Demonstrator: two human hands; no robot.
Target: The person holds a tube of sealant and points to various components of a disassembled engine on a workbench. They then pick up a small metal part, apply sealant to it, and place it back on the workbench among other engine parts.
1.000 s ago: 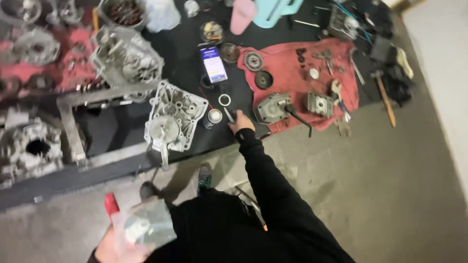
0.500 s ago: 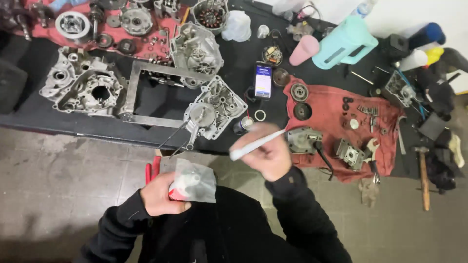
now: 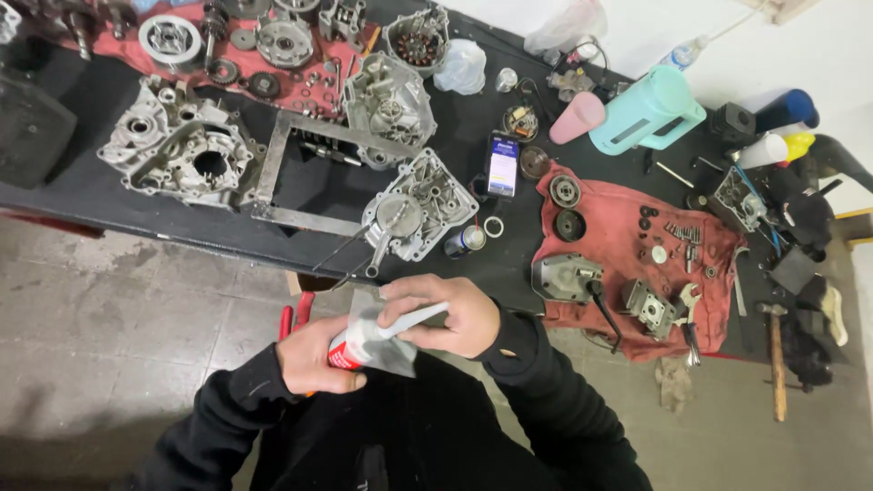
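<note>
- The left hand [image 3: 314, 359] is wrapped around the lower body of a squeeze tube [image 3: 368, 341], silver with a red band, holding it at chest height so the tube lies tilted with its top toward 2 o'clock.
- The right hand [image 3: 450, 314] is curled over the tube's upper end, fingers closed on a long white nozzle [image 3: 418, 320]; one hand steadies the body while the other works at the tip, a grip that suits fitting or turning the nozzle.
- The tube sits between both hands, in front of the person's dark-sleeved torso and just off the near edge of the bench [image 3: 509, 273], not resting on it.
- At 12 o'clock from the hands a grey engine cover [image 3: 420, 207] lies flat on the bench with its inner face up, the nearest part to the tube.
- A small can [image 3: 466, 240] and a white ring [image 3: 493, 226] lie just beside that cover at its 4 o'clock, within easy reach.
- A phone [image 3: 502, 165] with its screen lit lies face up at 1 o'clock, turned so it can be read from the working side.
- A red cloth [image 3: 618, 241] at 2 o'clock holds gears, bolts and small housings, keeping loose parts together.
- A larger crankcase half [image 3: 182, 155] sits at 10 o'clock, well apart from the hands.
- Red-handled pliers [image 3: 293, 318] show just under the left hand's wrist; whether they hang or rest on something I cannot tell.
</note>
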